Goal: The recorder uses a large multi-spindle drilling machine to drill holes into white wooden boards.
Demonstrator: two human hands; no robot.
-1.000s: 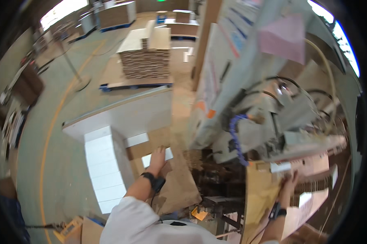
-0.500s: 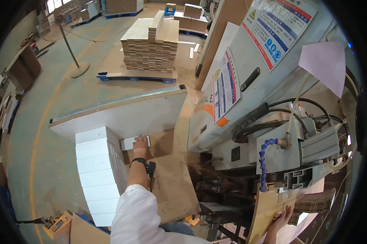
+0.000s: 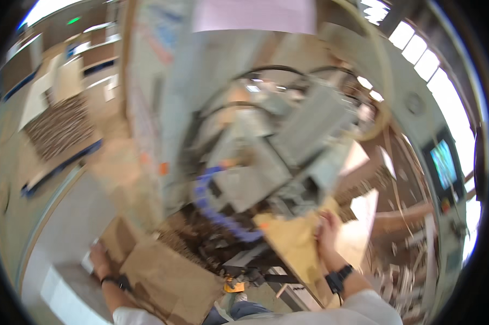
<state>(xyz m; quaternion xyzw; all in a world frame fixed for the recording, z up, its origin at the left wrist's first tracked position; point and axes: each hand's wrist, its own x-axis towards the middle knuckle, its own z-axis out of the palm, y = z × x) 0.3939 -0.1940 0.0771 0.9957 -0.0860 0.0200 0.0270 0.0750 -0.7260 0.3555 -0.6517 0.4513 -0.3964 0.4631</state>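
Observation:
The whole view is smeared by motion. At the lower left, my left hand (image 3: 99,259) is closed on a small white board (image 3: 88,263), beside a row of white boards (image 3: 65,292) and a large white panel (image 3: 57,225). Brown cardboard (image 3: 166,276) lies under and beside that forearm. My right hand (image 3: 327,230) rests at the right edge of a yellow machine table (image 3: 296,244). Its fingers are too blurred to show whether they grip anything. A dark strap device sits on each wrist.
A grey machine head (image 3: 250,184) with a blue jointed hose (image 3: 202,189) stands ahead, above the table. At the far left, stacked wooden strips (image 3: 60,127) sit on a blue pallet (image 3: 63,168). A lit screen (image 3: 444,164) is at the right.
My view has swung right toward the machine, so everything has shifted left. My left hand is still at the small white board. More of my right hand and forearm shows at the table.

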